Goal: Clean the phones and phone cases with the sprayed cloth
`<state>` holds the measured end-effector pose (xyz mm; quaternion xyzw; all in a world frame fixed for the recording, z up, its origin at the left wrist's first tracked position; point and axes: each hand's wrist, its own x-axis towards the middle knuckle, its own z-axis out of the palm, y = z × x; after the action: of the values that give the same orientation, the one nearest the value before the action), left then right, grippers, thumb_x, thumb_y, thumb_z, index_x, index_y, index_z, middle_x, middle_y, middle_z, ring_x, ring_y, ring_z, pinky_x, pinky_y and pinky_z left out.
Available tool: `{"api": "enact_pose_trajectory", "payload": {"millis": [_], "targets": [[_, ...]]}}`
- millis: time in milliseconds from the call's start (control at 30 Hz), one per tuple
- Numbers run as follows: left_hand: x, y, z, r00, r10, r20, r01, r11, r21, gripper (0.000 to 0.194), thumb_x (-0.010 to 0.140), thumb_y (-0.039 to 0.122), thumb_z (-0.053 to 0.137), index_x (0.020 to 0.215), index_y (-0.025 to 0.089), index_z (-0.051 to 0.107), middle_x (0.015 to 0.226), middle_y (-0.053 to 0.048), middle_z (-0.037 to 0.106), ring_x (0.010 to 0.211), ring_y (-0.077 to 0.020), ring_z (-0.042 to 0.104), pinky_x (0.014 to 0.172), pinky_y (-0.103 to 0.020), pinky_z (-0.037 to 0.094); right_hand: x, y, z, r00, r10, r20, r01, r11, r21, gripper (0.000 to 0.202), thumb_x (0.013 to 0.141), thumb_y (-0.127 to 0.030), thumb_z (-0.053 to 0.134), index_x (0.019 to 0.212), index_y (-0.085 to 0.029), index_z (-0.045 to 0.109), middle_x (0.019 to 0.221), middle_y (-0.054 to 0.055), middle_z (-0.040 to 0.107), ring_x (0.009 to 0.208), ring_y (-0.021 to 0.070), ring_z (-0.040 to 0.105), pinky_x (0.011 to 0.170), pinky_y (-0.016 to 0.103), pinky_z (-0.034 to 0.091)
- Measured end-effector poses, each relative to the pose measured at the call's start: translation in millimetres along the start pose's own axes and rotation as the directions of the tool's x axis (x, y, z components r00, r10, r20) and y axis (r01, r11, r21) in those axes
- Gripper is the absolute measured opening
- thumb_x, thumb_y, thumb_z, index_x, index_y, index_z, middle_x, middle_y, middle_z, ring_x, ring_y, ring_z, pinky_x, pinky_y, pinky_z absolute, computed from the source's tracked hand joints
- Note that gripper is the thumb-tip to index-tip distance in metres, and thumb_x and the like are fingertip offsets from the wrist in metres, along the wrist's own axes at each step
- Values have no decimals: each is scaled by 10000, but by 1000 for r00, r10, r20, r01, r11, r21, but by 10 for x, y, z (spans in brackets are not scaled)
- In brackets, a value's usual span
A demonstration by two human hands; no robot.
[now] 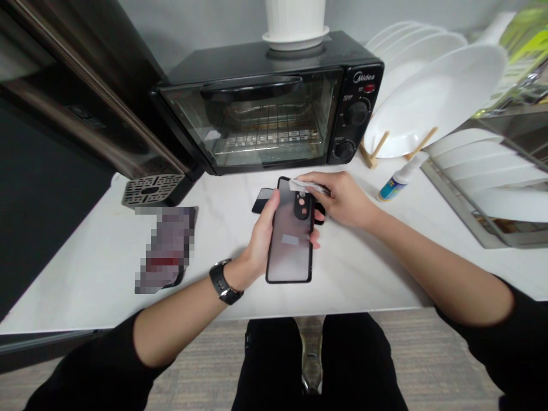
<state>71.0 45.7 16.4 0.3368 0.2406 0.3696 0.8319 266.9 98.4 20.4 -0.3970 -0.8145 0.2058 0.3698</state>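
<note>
In the head view, my left hand [259, 240] grips a translucent phone case [289, 260] with a black rim, thumb on its left edge and fingertips showing at its right. Skin shows through the camera cut-outs near the top. My right hand [342, 197] pinches a folded white tissue [302, 185] against the case's upper part, beside the cut-outs. Behind the case a dark phone [262, 201] lies on the white counter [226, 228], mostly hidden by the case and my hands. To the right stands a small spray bottle [396, 182] with a blue and yellow label.
A black toaster oven [265, 125] stands at the back, with a white pot [295, 23] on top. White plates [432, 97] stand in a rack at the right, beside a metal-edged basin [454, 211]. A drip tray [149, 191] and a pixelated flat object [166, 251] are at the left.
</note>
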Motion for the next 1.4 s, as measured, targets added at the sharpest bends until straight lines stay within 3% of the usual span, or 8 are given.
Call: {"api": "enact_pose_trajectory", "payload": {"millis": [100,333,567,767,967,1067,1200,1400], "targets": [[2,-1,-12,1000,29,-4,-29,1000,2,644,1034,707,370,1093,141,672,1100,-119,712,724,-197,697,720,-373,630,2,33,16,1000,11,-10,-9,993,118,337,1033,-324,548,1254,-204,771,1080,49,818,734,157,666,663,265,442],[10,-41,13,966,-211,151,214,977,0,626,979,747,477,1043,144,631,1059,-135,724,708,-234,729,716,-397,618,-11,-37,-47,997,56,-46,-66,962,-266,545,985,-562,645,590,-191,591,479,-35,445,484,106,331,564,309,233],[0,-12,14,999,-48,24,49,998,-44,608,999,734,455,1041,158,642,1061,-111,726,726,-216,724,751,-407,633,-19,-34,20,998,-4,58,-1,997,79,322,1062,-363,500,1233,-218,731,957,29,775,689,142,629,656,257,419],[-10,-22,32,966,-209,154,210,978,9,645,995,747,448,1042,133,640,1051,-139,727,707,-228,728,726,-393,622,-16,-44,-20,998,62,-33,-65,993,-98,560,986,-553,649,573,-190,543,495,-39,451,507,97,353,556,290,275],[1,-9,1,999,-5,50,6,1000,-26,602,1005,724,452,1080,160,651,1082,-112,728,739,-210,725,757,-398,639,-26,-73,27,996,58,68,-69,983,171,321,1063,-370,494,1202,-206,733,850,5,757,518,103,549,579,259,405],[3,-9,-10,994,-53,99,56,998,-27,620,986,740,476,1073,152,653,1074,-117,724,728,-215,725,752,-403,636,-17,-61,3,995,96,-13,-94,991,92,355,1016,-467,614,838,-183,731,676,-9,680,526,103,490,555,266,341],[3,-9,-4,967,-198,161,198,980,14,635,973,756,483,1075,147,628,1046,-141,727,708,-233,730,733,-407,625,-14,-68,-15,989,114,-96,-123,988,-91,626,955,-583,687,522,-198,450,480,-47,408,516,90,316,546,299,241],[-6,32,11,999,-17,36,16,1000,5,588,1022,704,423,1063,157,634,1041,-102,713,720,-210,717,741,-386,625,-34,-59,58,994,90,54,-99,975,199,347,1038,-450,530,1143,-205,751,811,12,742,597,137,598,593,263,446]]}}
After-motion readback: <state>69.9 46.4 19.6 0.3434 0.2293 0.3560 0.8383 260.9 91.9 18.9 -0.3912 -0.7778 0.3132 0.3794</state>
